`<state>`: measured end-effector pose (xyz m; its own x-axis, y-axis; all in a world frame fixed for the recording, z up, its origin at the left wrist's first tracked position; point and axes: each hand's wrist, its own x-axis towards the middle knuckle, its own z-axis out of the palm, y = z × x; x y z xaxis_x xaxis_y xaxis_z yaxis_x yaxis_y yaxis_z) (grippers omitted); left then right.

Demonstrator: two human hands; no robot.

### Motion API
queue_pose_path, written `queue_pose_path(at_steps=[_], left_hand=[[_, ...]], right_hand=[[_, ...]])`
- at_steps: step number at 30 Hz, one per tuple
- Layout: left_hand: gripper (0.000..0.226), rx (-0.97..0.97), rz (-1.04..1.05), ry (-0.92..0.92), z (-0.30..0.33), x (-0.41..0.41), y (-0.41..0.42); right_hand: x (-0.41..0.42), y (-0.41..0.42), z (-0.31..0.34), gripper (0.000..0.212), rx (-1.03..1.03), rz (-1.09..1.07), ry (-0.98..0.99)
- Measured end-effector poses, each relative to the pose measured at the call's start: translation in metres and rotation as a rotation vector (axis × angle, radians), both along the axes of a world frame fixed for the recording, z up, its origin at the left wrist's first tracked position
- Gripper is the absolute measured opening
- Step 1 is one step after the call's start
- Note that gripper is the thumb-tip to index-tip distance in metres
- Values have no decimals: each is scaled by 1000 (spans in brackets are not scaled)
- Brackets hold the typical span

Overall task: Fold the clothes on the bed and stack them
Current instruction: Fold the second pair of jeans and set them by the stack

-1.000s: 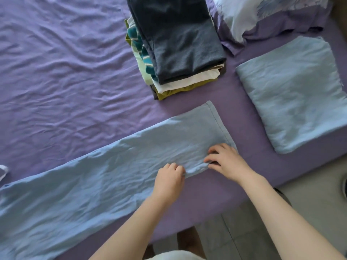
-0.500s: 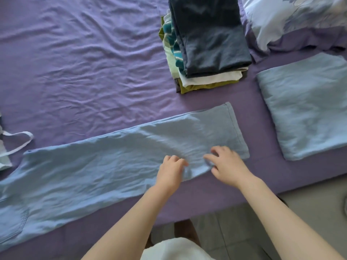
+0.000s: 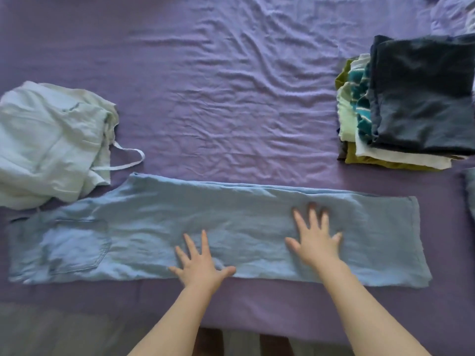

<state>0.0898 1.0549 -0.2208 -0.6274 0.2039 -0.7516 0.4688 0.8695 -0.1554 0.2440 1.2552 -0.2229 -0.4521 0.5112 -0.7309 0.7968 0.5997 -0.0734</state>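
Light blue trousers (image 3: 144,227), folded leg on leg, lie flat across the near part of the purple bed (image 3: 218,98), waist and back pocket at the left, hem at the right. My left hand (image 3: 199,263) presses flat on their near edge with fingers spread. My right hand (image 3: 314,238) lies flat and spread on the leg farther right. A stack of folded clothes (image 3: 411,106) with a dark navy piece on top sits at the far right. A crumpled pale mint garment (image 3: 48,142) with a loose strap lies at the left.
The edge of another folded light blue piece (image 3: 470,191) shows at the right border. A patterned pillow corner (image 3: 452,9) is at the top right. The bed's near edge runs along the bottom, with floor below it.
Both hands have let go of the trousers' near edge and now lie spread flat on the fabric. The view has swung left, bringing the pale crumpled garment and the trousers' waist into sight.
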Motion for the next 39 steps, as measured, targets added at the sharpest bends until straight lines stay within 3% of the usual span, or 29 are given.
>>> queue_pose_path(at_steps=[3,7,12,18,23,26,29,34,36,39], left_hand=[[111,12,-29,12,4,-8,-7],[77,229,-35,110,4,-37,-11],[107,123,-229,-8,4,-108,-29],[118,140,-258,-87,2,-162,-72],[97,310,-291,-130,0,-183,-104],[73,366,-229,-65,2,-203,-135],[65,324,-229,46,5,-223,-171],[71,343,-107,155,10,-254,-224],[81,324,-57,260,13,-265,-241],[105,333,188,303,11,-287,-267]], right_hand=[[-16,4,0,82,54,-85,-65],[-77,-46,2,81,48,178,122],[-146,-91,-12,81,3,375,159],[-179,-119,-13,79,82,162,50],[-233,-195,-2,89,-4,358,163],[-259,-231,0,87,-37,426,197],[-267,-247,-2,85,-4,470,126],[-294,-273,3,79,38,410,96],[-314,-295,7,77,-24,416,197],[-348,-331,10,66,-55,419,448]])
